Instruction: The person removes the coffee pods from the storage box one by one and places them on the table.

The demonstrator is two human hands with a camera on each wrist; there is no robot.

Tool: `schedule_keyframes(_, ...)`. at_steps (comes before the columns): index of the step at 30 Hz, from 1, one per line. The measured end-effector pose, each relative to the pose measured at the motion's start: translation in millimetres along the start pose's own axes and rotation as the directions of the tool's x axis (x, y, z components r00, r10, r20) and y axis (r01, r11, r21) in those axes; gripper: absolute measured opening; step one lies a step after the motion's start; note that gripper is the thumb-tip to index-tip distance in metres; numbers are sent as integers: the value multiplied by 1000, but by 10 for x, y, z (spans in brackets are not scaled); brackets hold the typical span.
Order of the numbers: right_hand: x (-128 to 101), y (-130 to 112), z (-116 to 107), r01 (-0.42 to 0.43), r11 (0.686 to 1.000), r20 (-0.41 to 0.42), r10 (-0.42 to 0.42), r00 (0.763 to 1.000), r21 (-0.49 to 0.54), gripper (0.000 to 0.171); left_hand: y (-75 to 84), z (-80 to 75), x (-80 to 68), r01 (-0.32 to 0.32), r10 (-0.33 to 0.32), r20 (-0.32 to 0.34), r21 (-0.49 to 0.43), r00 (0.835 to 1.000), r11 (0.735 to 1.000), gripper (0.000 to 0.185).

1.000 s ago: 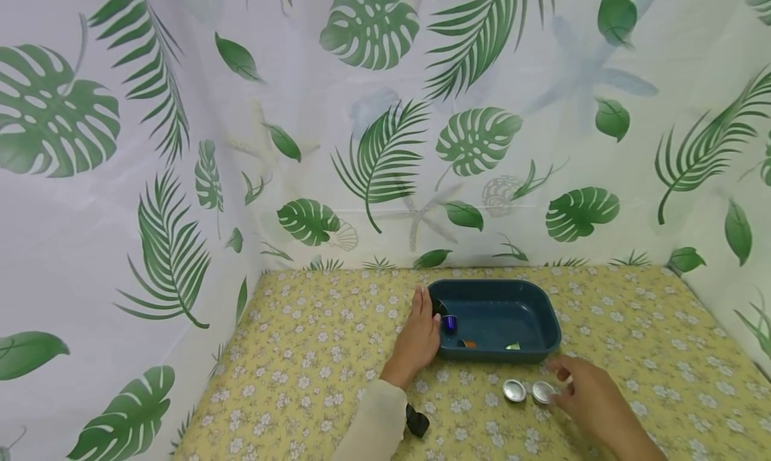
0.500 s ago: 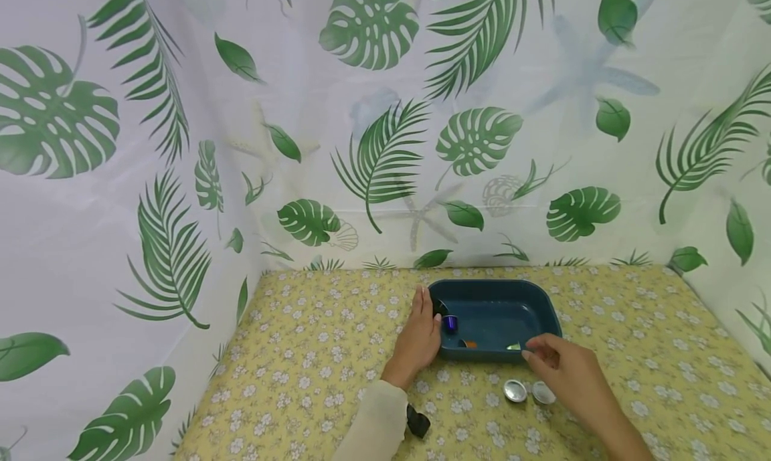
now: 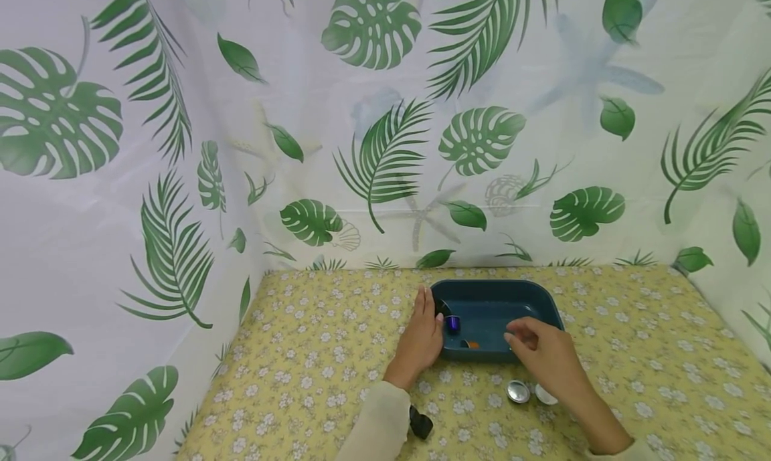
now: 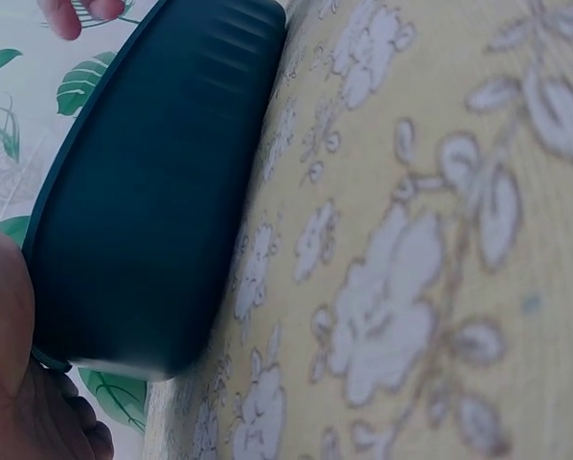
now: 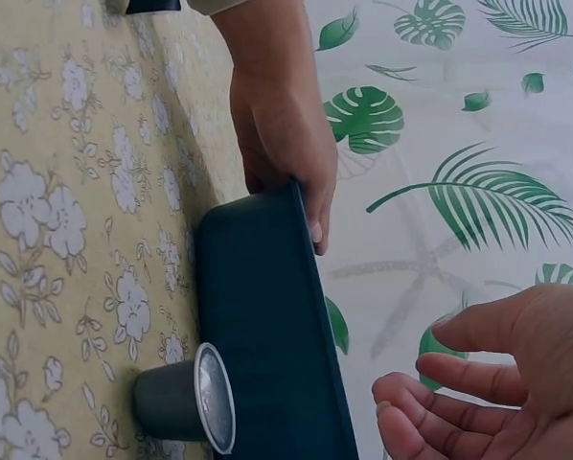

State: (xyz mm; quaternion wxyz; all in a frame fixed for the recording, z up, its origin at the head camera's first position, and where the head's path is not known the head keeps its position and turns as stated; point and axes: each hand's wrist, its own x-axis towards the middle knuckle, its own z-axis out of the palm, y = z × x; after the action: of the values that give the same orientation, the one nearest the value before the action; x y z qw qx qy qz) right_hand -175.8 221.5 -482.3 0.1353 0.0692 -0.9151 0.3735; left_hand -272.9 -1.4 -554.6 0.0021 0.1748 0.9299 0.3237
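Note:
A dark teal plastic bin (image 3: pixel 494 354) stands on the table. My left hand (image 3: pixel 418 334) grips its left end, with the thumb at the rim and the fingers along the outside of the wall. My right hand (image 3: pixel 542 354) hovers over the bin's front right side. In the right wrist view its fingers (image 5: pixel 459 374) are loosely bent with nothing between them. Inside the bin lie a blue coffee capsule (image 3: pixel 452 324) and an orange one (image 3: pixel 471 345). Two silver-faced capsules stand in front; the left capsule (image 3: pixel 518 392) shows fully, the right capsule (image 3: pixel 545 394) is partly behind my right hand.
A yellow flowered cloth (image 3: pixel 325 381) covers the table. White curtains with green leaves (image 3: pixel 385 146) rise behind it and on both sides. A small black object (image 3: pixel 420 423) shows beside my left sleeve.
My right hand has moved left and forward from beside the silver-faced capsules to over the bin. It now mostly hides the light green thing in the bin. My left hand stays on the bin's end.

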Motion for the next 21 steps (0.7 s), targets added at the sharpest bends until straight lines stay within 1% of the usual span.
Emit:
schedule_keyframes(3, 55, 5, 61, 2, 1000, -12, -2, 1000, 7, 14, -6, -10, 0, -2, 2, 0, -9, 1000, 1000, 61)
schedule_keyframes(10, 179, -9, 160, 15, 1000, -21, -15, 1000, -16, 14, -15, -21, 3, -3, 3, 1, -10, 1000, 1000, 61)
schedule_keyframes(14, 253, 34, 246, 23, 999, -13, -24, 1000, -29, 16, -6, -23, -4, 0, 0, 7, -13, 1000, 1000, 61)
schedule_keyframes(21, 380, 95, 373, 53, 997, -7, -54, 999, -49, 15, -1, -7, 2, -15, 15, -1, -3, 1000, 1000, 61)
